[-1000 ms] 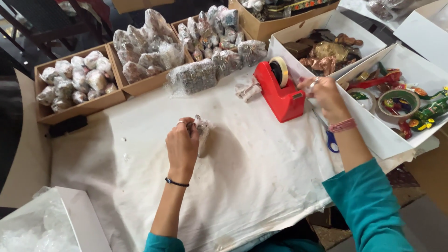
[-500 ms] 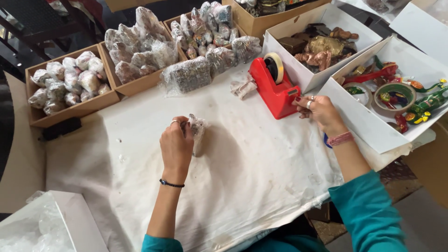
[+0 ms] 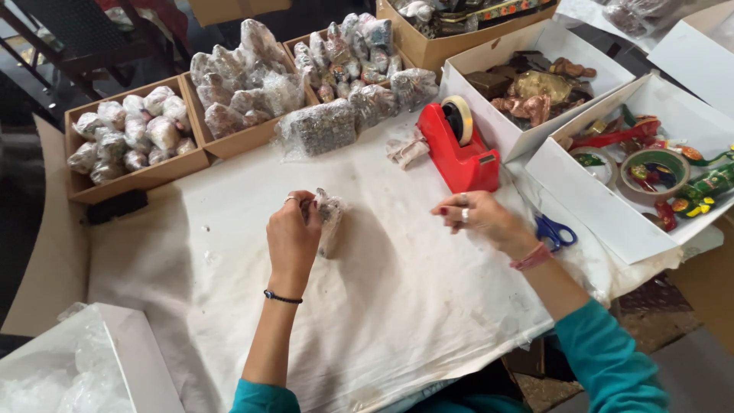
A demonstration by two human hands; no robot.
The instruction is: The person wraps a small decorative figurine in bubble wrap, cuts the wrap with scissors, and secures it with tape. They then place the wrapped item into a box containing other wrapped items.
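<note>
Bright, even daylight, soft shadows under hands on white cloth (image 3: 397,306). Mild glare on plastic wrap. Slight wide-angle bend at edges; top-left corner dim. Mostly sharp.

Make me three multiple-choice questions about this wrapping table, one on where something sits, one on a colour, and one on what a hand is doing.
1. Where do the blue-handled scissors lie?
A. Inside a brown tray
B. On the white cloth beside the right wrist
C. On top of the tape dispenser

2. What colour is the tape dispenser?
A. Red
B. Green
C. Black

3. What is the left hand doing?
A. Lying flat and empty
B. Reaching into a box
C. Gripping a bubble-wrapped item on the cloth

Answers: 1 B, the handles show just past the right wrist. 2 A, its body is bright red. 3 C, the fingers close around the wrapped bundle.
</note>
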